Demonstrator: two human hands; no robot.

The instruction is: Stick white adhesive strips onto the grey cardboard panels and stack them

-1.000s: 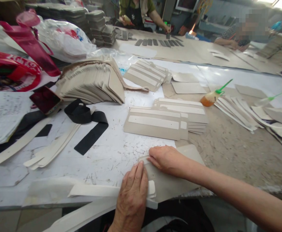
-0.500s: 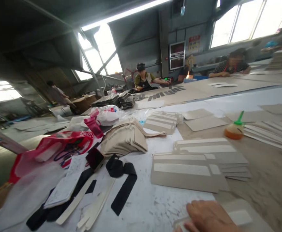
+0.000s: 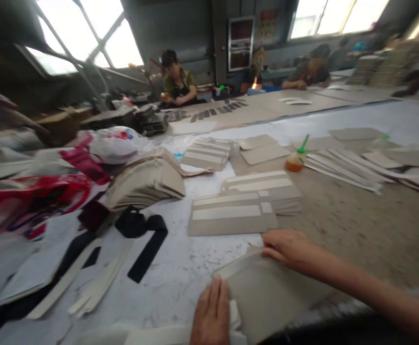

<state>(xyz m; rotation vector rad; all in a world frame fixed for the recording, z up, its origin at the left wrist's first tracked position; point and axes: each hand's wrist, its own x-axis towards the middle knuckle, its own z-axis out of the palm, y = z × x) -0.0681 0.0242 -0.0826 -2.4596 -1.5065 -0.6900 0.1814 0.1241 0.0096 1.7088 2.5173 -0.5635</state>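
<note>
A plain grey-beige panel, which looks like card or board, lies in front of me at the table's near edge. My left hand rests with fingers stretched flat along its left edge, beside some white strips. At the far edge of the same panel, my right hand pinches it between thumb and fingers. Just beyond lie similar panels with pale strips on them, the nearer one close to my right fingertips. White material shows at the bottom, partly cut off.
Black strap, pale strips and a fanned stack of panels lie leftward. A squeeze bottle with a green nozzle and amber liquid stands farther back, near loose strips. Two people sit across the long table.
The view has swung down and right. Both hands are now on the plain panel; earlier only one hand showed at the bottom, over a panel with a pale strip.
</note>
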